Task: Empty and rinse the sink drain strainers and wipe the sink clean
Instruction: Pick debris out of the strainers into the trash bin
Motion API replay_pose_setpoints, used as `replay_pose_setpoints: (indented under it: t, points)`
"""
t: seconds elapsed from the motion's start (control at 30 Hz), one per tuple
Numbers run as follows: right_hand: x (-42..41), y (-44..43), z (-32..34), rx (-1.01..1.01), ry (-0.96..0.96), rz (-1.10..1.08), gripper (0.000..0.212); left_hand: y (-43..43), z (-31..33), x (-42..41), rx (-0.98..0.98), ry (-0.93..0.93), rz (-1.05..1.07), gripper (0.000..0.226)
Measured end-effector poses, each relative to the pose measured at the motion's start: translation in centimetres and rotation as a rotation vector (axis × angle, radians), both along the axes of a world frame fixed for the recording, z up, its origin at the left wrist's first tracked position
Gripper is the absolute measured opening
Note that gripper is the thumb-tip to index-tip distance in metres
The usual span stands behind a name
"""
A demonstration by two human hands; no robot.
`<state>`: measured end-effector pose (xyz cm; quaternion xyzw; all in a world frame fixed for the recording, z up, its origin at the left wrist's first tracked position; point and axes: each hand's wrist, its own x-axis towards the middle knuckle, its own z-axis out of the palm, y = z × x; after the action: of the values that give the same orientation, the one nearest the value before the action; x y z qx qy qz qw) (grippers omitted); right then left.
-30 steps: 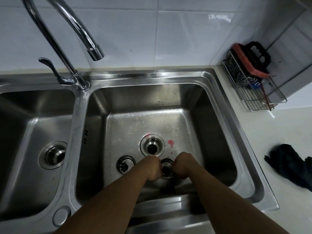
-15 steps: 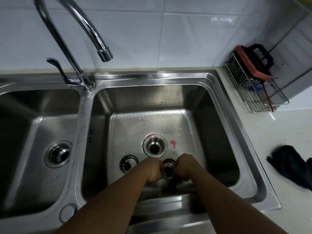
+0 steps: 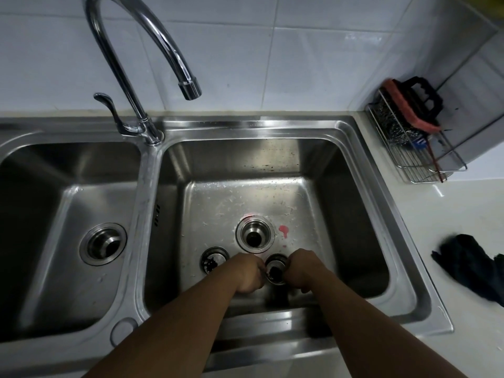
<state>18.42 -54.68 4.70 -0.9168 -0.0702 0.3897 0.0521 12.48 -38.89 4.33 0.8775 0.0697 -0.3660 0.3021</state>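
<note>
A steel double sink fills the view; its right basin (image 3: 321,170) is speckled with white food bits and a pink stain. One round strainer (image 3: 276,268) holding dark debris sits near the basin's front. My left hand (image 3: 246,274) and my right hand (image 3: 301,270) grip it from either side, fingers curled down. A second strainer (image 3: 212,261) with dark scraps lies on the basin floor just left of my left hand. Both drain holes are uncovered: the right drain (image 3: 255,236) and the left basin's drain (image 3: 103,243).
A curved chrome faucet (image 3: 188,88) hangs over the right basin's back, its lever (image 3: 109,105) to the left. A wire rack (image 3: 417,148) with a scrubbing brush and steel wool stands at the back right corner. A dark cloth (image 3: 471,271) lies on the white counter.
The view has shifted slightly; both hands stay closed around the same strainer at the basin's front, in nearly the same place.
</note>
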Motion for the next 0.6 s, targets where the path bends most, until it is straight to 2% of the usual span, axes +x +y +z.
replay_pose_setpoints:
  t: [0.6]
  points:
    - [-0.5, -0.3, -0.8, 0.036, -0.056, -0.058, 0.034, 0.7, -0.5, -1.1, 0.003, -0.042, 0.039, 0.043]
